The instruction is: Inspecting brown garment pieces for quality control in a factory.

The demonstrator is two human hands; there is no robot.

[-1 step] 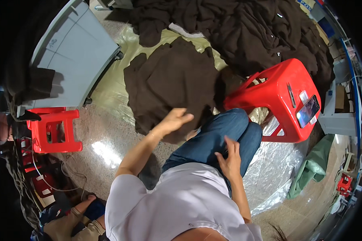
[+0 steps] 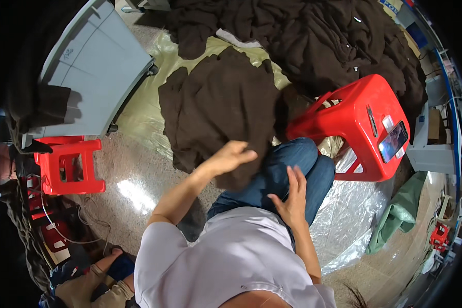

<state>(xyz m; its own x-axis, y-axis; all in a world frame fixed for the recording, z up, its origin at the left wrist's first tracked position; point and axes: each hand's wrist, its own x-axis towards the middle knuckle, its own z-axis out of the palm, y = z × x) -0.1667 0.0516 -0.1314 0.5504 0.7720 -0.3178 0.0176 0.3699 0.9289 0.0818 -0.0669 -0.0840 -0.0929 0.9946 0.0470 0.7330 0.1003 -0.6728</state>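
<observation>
A dark brown knitted garment (image 2: 218,102) lies in a loose heap in front of me, its near end hanging down beside my knees. My left hand (image 2: 231,158) is over this near end, thumb and fingers apart; whether it touches the cloth I cannot tell. Above my jeans-covered lap, my right hand (image 2: 292,197) is raised with its fingers stretched out and nothing in it.
A red plastic stool (image 2: 351,123) stands at my right, with a phone (image 2: 393,142) and thread snips (image 2: 371,121) on top. A large brown cloth pile (image 2: 313,46) fills the far side. Left are a grey wheeled bin (image 2: 95,66) and another red stool (image 2: 72,167).
My left hand has shifted slightly right and nearer. The garment's near end has moved toward my knees and now covers the bit of foot seen before. My right hand has lifted and spread slightly.
</observation>
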